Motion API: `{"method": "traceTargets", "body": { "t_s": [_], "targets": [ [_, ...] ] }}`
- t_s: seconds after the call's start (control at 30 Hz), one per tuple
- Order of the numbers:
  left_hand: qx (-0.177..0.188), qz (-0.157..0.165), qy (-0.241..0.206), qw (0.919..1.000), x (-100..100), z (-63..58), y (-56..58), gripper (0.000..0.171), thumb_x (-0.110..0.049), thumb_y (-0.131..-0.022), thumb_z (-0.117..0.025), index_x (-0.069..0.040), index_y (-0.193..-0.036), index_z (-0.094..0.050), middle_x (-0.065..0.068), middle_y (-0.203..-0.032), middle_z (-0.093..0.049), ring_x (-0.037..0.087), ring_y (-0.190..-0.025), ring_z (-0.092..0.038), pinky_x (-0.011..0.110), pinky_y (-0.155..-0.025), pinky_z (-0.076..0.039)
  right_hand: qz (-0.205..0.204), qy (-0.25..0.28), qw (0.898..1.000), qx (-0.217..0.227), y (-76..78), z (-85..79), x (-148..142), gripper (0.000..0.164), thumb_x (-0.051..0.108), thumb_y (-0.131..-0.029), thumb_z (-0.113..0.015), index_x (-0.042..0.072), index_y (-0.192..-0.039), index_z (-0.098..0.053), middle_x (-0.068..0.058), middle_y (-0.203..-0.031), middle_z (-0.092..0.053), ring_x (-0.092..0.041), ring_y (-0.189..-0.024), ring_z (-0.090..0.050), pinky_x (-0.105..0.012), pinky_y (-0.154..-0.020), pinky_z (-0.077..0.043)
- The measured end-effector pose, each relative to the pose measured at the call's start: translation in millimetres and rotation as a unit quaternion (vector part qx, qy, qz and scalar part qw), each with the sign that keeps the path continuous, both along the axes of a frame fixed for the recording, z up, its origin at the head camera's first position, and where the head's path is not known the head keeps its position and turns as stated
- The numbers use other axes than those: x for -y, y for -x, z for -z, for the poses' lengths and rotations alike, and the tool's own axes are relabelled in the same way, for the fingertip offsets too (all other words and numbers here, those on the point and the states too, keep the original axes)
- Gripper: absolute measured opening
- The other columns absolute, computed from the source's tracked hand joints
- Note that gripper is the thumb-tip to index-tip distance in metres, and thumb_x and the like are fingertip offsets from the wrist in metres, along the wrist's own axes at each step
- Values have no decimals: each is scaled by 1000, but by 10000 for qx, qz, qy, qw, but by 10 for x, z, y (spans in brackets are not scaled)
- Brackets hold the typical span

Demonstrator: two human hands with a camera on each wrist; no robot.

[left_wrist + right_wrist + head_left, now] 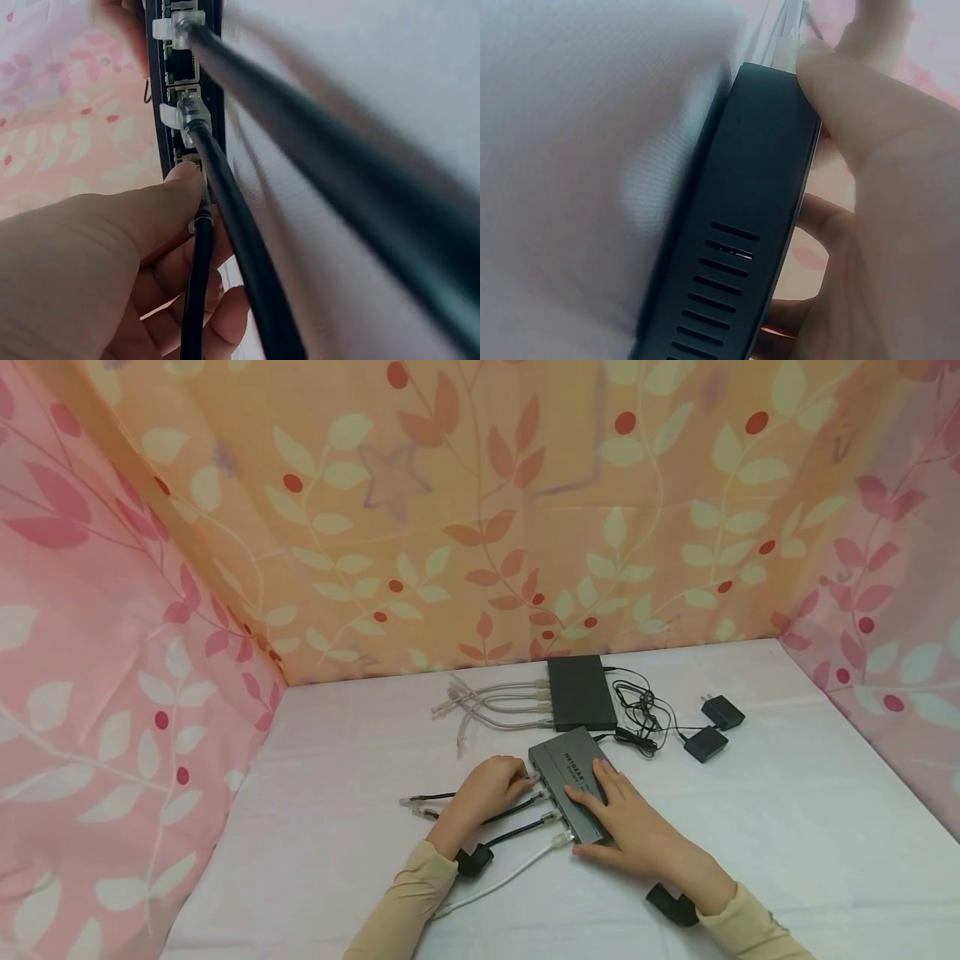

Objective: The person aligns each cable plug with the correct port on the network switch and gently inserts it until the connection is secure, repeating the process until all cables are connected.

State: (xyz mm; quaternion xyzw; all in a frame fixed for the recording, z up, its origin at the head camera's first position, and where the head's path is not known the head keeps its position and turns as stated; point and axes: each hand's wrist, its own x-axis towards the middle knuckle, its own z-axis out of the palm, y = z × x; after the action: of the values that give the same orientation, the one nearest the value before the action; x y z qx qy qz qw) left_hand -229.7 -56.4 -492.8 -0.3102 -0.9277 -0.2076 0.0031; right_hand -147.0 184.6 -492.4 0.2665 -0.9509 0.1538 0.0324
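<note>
A grey NETGEAR network switch [553,758] lies on the white-covered table, with cables along its left side. My left hand [487,789] pinches the plug of a black Ethernet cable [196,281] at the port farthest from me. In the left wrist view, two more black Ethernet cables [240,240] have clear plugs seated in nearby ports. A white Ethernet cable [517,881] is at the nearest end. My right hand [637,831] rests spread on the switch's top, its thumb by the near corner and the white plug. The right wrist view shows the vented side [757,157].
Behind the switch lies a black box [581,693] with several grey cables [502,697] on its left. Coiled black cords [641,714] and two power adapters [705,743] are at the right. Patterned curtains [480,527] surround the table [337,735].
</note>
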Motion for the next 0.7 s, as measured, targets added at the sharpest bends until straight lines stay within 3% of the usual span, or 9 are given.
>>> {"method": "traceTargets", "body": {
  "t_s": [0.27,0.4,0.57,0.7],
  "targets": [
    [-145,-37,-83,9999,-54,22,-14,17,-27,-90,-61,-15,-78,-64,-6,-71,-60,6,-67,-52,22,-62,-43,-103,39,9999,-20,3,-27,-4,77,62,-78,-60,22,-141,-40,-32,-146,-22,-43,-137,-17,-55,-107,-23],
    [-162,-54,-83,9998,-59,22,-13,15,-27,-90,-61,-15,-83,-67,-6,-75,-62,8,-72,-54,22,-65,-45,-297,68,9995,124,30,-59,-63,81,59,-74,-67,25,-142,-39,-32,-146,-21,-46,-135,-19,-59,-104,-26],
    [-217,-22,-132,9997,-57,43,-2,13,-26,-88,-63,-15,-87,-69,-5,-78,-65,9,-74,-55,22,-67,-46,-509,180,9979,349,90,-83,-149,76,51,-72,-73,32,-139,-42,-29,-147,-21,-47,-133,-24,-58,-97,-34],
    [-247,-13,-223,9994,-73,48,-1,13,-25,-89,-63,-13,-86,-69,-5,-79,-65,9,-74,-54,23,-68,-45,-611,42,9978,264,133,-86,-148,72,55,-72,-70,32,-136,-46,-29,-146,-24,-47,-132,-26,-56,-93,-40]
  ]
}}
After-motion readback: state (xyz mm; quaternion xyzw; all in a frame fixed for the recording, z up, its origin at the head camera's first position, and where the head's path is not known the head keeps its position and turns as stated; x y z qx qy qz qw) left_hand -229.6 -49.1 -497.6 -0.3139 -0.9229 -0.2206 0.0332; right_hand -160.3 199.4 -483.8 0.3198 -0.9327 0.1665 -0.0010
